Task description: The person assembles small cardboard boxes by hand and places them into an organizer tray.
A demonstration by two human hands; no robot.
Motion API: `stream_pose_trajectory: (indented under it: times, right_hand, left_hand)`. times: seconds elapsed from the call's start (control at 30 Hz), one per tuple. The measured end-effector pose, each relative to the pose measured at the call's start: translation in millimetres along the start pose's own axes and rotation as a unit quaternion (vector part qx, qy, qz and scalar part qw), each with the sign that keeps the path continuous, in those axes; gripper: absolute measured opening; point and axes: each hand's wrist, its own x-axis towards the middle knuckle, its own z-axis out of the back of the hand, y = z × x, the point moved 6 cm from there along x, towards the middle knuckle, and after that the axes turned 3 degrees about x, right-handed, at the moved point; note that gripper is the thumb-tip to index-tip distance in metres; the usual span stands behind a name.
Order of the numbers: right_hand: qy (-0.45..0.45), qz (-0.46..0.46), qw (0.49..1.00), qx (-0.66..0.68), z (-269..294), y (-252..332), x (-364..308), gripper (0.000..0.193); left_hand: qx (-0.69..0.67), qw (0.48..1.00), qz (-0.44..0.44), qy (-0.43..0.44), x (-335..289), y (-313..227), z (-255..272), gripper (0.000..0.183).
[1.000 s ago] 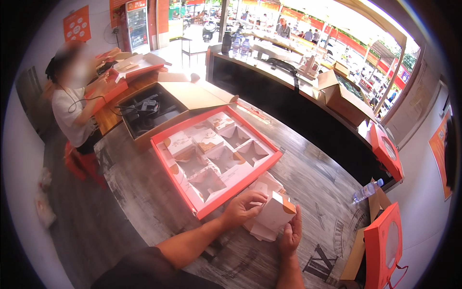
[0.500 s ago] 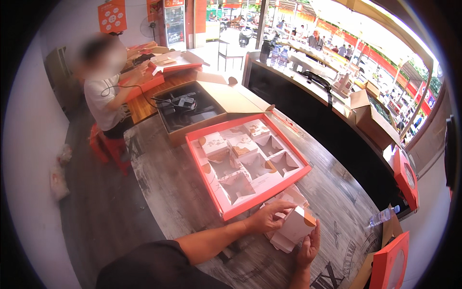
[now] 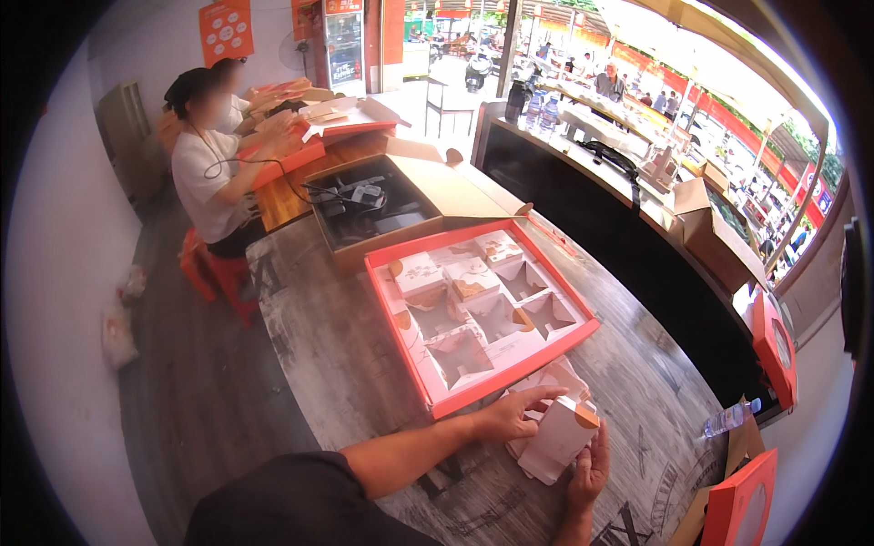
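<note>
We see the small white box with an orange corner (image 3: 563, 432) tilted above the table (image 3: 319, 382), just beside the near edge of the red tray (image 3: 519, 371) and apart from it. The left hand (image 3: 507, 419) pinches its upper left edge, and the right hand (image 3: 589, 470) grips its right side with fingertips. Compared with one second ago, our view has swung, so everything appears shifted, but the box keeps its place beside the tray; we judge that the work on it has advanced only little. Under it lies white cardboard (image 3: 557, 375); because the hands cover much, we cannot tell whether this is separate from the box. The tray contains white boxes, some with open tops. Beyond its far left corner stands a brown carton (image 3: 350, 260), and a bottle (image 3: 731, 418) lies near the table's right edge.
</note>
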Motion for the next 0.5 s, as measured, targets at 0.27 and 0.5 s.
stream_pose_trajectory:
  times: [0.27, 0.5]
  right_hand:
    - [0.0, -0.021, 1.0, 0.007, -3.9, 5.2, -3.3, 0.063]
    - [-0.004, -0.041, 0.999, 0.013, -6.3, 1.2, -2.8, 0.063]
  left_hand:
    - [-0.025, 0.999, -0.029, -0.01, 1.0, 14.9, 5.9, 0.085]
    - [0.064, 0.997, -0.026, -0.031, 0.9, 8.8, 3.7, 0.088]
